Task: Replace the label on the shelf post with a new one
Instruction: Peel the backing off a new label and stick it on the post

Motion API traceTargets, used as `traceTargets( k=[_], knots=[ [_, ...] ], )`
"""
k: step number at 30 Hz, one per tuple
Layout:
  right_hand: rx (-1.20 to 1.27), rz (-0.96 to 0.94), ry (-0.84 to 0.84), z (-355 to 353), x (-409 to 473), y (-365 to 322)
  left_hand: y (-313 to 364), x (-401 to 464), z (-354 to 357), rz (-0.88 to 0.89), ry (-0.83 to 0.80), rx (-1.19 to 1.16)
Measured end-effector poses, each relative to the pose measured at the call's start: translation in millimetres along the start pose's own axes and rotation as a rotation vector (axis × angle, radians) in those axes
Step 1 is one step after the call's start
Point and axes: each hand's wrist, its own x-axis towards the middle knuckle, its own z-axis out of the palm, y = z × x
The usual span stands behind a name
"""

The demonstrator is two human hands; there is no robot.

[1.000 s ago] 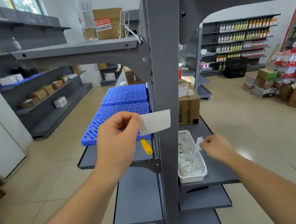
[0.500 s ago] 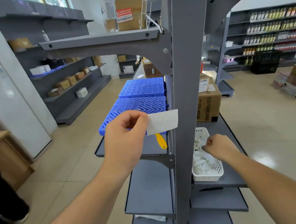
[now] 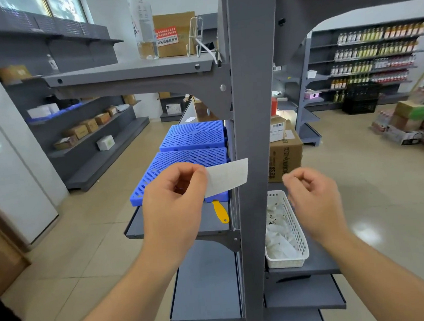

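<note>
The grey shelf post (image 3: 250, 102) runs straight up the middle of the head view. My left hand (image 3: 176, 200) pinches a white paper label (image 3: 228, 176) by its left end, and the label's right end overlaps the post's left edge. My right hand (image 3: 311, 198) hovers to the right of the post, above a white basket (image 3: 295, 229), with its fingers curled and nothing visible in them. No label is visible stuck on the post itself.
The white basket holds crumpled white paper scraps. A yellow-handled scraper (image 3: 221, 212) lies on the left shelf beside blue plastic grids (image 3: 193, 156). A cardboard box (image 3: 284, 155) stands behind the basket. Stocked shelves (image 3: 374, 56) line the far wall.
My right hand has risen from the basket to the label's height beside the post. My left hand still holds the label at the post's left edge.
</note>
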Motion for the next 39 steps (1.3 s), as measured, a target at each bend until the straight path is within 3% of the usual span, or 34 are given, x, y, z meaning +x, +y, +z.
traceTargets(
  k=[4, 8, 13, 18, 21, 25, 27, 39],
  knots=[
    [0.310, 0.110, -0.380, 0.2, -28.7, -73.0, 8.9, -5.2, 9.3, 0.164, 0.000, 0.036],
    [0.338, 0.101, -0.327, 1.8, -32.3, -98.8, 14.7, -12.6, 17.1, 0.449, -0.057, 0.173],
    [0.204, 0.066, -0.302, -2.8, -26.7, -97.7, 10.4, -10.8, 18.7, 0.843, -0.097, 0.362],
    [0.070, -0.055, -0.248, -7.6, -22.1, -90.9, 8.4, -8.5, 18.9, 1.020, -0.077, 0.448],
    [-0.057, -0.258, -0.216, -10.3, -16.6, -83.2, 12.0, -9.0, 18.9, 0.883, -0.130, 0.384],
    [-0.168, -0.399, -0.150, -16.9, -2.1, -71.8, 17.2, 1.1, 21.0, 0.367, -0.144, 0.164],
    [-0.133, -0.394, -0.104, -18.0, 7.2, -67.9, 17.3, 12.3, 23.4, 0.201, -0.153, 0.091],
    [-0.179, -0.418, -0.067, -1.8, 44.6, -70.9, 34.0, 46.6, 48.5, 0.187, -0.135, 0.141]
  ],
)
